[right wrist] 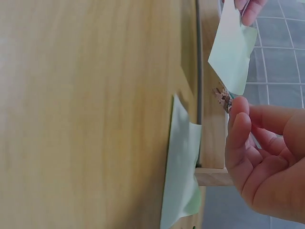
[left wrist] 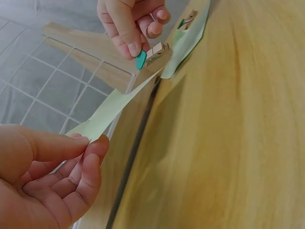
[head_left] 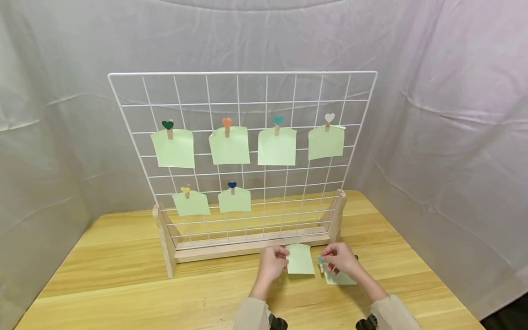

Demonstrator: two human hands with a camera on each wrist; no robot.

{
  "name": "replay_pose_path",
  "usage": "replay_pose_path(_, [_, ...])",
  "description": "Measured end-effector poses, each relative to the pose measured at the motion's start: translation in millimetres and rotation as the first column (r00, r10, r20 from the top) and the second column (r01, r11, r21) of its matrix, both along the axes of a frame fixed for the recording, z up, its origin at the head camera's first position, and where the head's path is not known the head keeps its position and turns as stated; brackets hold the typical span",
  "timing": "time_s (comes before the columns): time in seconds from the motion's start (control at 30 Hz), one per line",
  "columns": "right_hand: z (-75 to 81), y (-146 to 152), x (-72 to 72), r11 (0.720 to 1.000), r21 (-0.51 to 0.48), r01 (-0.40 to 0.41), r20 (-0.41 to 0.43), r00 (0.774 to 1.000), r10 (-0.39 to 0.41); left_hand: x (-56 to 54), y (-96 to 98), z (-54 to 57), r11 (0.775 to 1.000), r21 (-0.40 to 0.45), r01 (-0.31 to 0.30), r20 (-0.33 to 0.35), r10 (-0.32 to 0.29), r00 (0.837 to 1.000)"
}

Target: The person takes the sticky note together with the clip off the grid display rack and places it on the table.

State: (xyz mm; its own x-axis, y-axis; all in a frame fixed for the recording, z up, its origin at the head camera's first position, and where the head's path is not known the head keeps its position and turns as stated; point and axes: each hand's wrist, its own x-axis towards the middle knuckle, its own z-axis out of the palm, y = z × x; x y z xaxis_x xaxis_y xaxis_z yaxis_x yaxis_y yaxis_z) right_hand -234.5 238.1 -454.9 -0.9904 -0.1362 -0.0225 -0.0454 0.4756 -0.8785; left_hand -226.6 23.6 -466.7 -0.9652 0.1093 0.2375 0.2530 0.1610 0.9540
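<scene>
My left hand (head_left: 273,264) pinches a pale green paper note (head_left: 300,259) by its left edge, between thumb and fingertips. To its right, my right hand (head_left: 340,259) holds a small wooden clothespin (left wrist: 156,54) by its teal heart end. In the left wrist view the clothespin hangs close to the far end of the held note. Another green note (head_left: 343,277) lies on the table beneath my right hand, with a second clothespin (left wrist: 189,20) at its edge. Part of that note is hidden by the hand.
A white wire grid (head_left: 266,176) stands in a wooden base (head_left: 247,249) behind my hands. Several green notes hang on it from heart clothespins, including one note (head_left: 234,200) in the lower row. The wooden table (head_left: 165,298) spreads around the base, with grey cloth behind.
</scene>
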Motion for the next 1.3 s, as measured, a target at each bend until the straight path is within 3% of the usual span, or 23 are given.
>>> replay_pose_path(0.07, [-2.1,-0.8,0.9,1.000,0.007,0.003,0.013,1.000,-0.003,-0.3,0.8,-3.3,1.000,-0.001,0.001,-0.006,-0.001,1.000])
replay_pose_path(0.17, [-4.0,-2.4,2.4,1.000,0.008,-0.004,0.038,0.999,0.004,0.2,2.4,-4.6,1.000,-0.004,-0.007,0.043,0.007,0.999])
replay_pose_path(0.2, [-4.6,-2.6,3.0,1.000,0.010,-0.010,0.046,0.999,0.009,3.1,2.7,0.6,1.000,-0.013,-0.018,0.094,0.019,0.995])
replay_pose_path(0.3, [-5.4,-3.8,4.0,1.000,0.010,-0.029,0.075,0.997,0.028,3.6,4.5,0.8,0.999,-0.044,-0.029,0.127,0.034,0.991])
replay_pose_path(0.5, [-5.0,-4.7,6.9,0.996,0.042,-0.073,0.109,0.992,0.068,2.5,7.0,-3.7,0.998,-0.063,-0.027,0.112,0.034,0.993])
replay_pose_path(0.83, [-1.7,-2.3,7.9,0.992,0.015,-0.122,0.122,0.985,0.119,-1.3,9.9,-5.5,0.996,-0.084,0.000,0.088,0.008,0.996])
replay_pose_path(1.07, [-4.4,-3.9,8.7,0.991,0.062,-0.115,0.141,0.984,0.105,0.9,8.8,-3.8,0.983,-0.183,-0.006,0.083,0.022,0.996])
replay_pose_path(1.3, [-5.1,-3.2,9.6,0.986,0.137,-0.092,0.136,0.988,0.074,3.8,6.3,1.4,0.965,-0.264,-0.009,0.122,0.043,0.992])
